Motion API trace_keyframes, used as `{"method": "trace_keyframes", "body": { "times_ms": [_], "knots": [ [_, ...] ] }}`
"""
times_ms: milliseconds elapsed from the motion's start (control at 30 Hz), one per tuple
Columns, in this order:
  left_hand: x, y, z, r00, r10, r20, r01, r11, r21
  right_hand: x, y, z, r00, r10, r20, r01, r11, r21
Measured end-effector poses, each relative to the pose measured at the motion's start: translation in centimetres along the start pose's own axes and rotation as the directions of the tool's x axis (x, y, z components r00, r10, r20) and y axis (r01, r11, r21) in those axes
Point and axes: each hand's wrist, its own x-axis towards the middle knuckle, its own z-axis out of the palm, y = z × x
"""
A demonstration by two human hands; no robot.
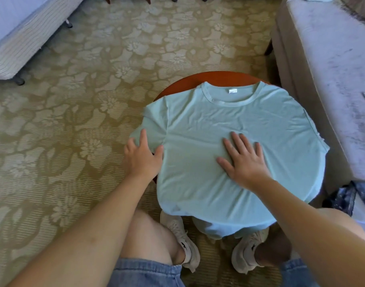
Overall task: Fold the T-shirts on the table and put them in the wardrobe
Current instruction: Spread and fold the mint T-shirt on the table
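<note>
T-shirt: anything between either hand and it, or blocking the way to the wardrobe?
Nothing visible. The right hand lies flat on the T-shirt; the left hand touches its sleeve at the table edge. The wardrobe is out of view.

There is one pale green T-shirt (229, 125), and it lies on one round table (198, 79). The shirt has one white label (232, 91), at 12 o'clock. Two hands are counted: the left hand (142, 158) at 9 o'clock and the right hand (243, 162) near the middle. Two pale shoes stand at 6 o'clock, the left shoe (181, 237) and the right shoe (248, 249). Two large upholstered pieces are seen: the striped piece (22, 44) at 10 o'clock, the grey piece (326, 79) at 2 o'clock.
</note>
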Motion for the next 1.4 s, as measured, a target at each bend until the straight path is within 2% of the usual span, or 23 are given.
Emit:
{"method": "trace_keyframes", "body": {
  "times_ms": [100, 267, 367, 467, 533, 667, 800, 900, 1000, 1067, 1200, 1400],
  "knots": [
    [0.6, 0.7, 0.2, 0.999, -0.051, 0.007, 0.051, 0.996, -0.074, 0.4, 2.0, -0.5, 0.999, 0.034, -0.026, -0.033, 0.999, 0.023],
    [0.4, 1.0, 1.6, 0.96, -0.256, 0.11, 0.278, 0.903, -0.326, 0.1, 4.3, -1.1, 0.998, 0.041, -0.048, -0.037, 0.997, 0.073],
    [0.1, 1.0, 1.8, 0.976, -0.19, 0.111, 0.219, 0.889, -0.402, -0.2, 4.1, -1.3, 0.994, 0.057, -0.097, -0.042, 0.988, 0.148],
    [0.2, 1.2, 1.0, 0.986, -0.111, 0.126, 0.159, 0.858, -0.488, 0.2, 2.1, -1.1, 0.976, 0.162, -0.147, -0.134, 0.973, 0.186],
    [0.5, 1.0, 0.3, 0.989, -0.096, 0.116, 0.144, 0.83, -0.539, 0.8, -0.2, -1.1, 0.971, 0.182, -0.155, -0.153, 0.971, 0.183],
    [1.4, 0.9, -0.3, 0.994, -0.078, 0.072, 0.102, 0.885, -0.455, 2.0, -4.1, -0.3, 0.997, 0.064, -0.037, -0.06, 0.994, 0.094],
    [2.6, 0.8, 0.3, 0.991, -0.024, 0.128, 0.068, 0.936, -0.344, 2.2, -4.7, 0.5, 0.998, 0.055, -0.01, -0.055, 0.998, 0.023],
    [3.5, -0.1, 0.9, 0.989, 0.013, 0.146, 0.048, 0.915, -0.401, 2.2, -4.8, 0.5, 0.998, 0.063, 0.001, -0.063, 0.998, -0.01],
    [4.1, -0.9, 0.8, 0.995, 0.03, 0.097, 0.011, 0.916, -0.401, 2.8, -5.5, 0.3, 0.998, 0.061, 0.014, -0.061, 0.998, -0.024],
    [4.7, -1.2, 0.2, 0.999, -0.014, 0.046, 0.031, 0.917, -0.398, 3.6, -6.5, 0.2, 0.998, 0.056, 0.022, -0.055, 0.998, -0.025],
    [6.4, -2.4, -1.6, 0.991, -0.136, -0.007, 0.112, 0.844, -0.525, 5.5, -9.0, 0.1, 0.999, 0.038, 0.023, -0.037, 0.999, -0.028],
    [9.4, -3.6, -5.6, 0.99, -0.124, -0.071, 0.066, 0.839, -0.541, 8.6, -13.7, -0.1, 1.0, 0.001, 0.029, 0.0, 1.0, -0.02]
  ]
}}
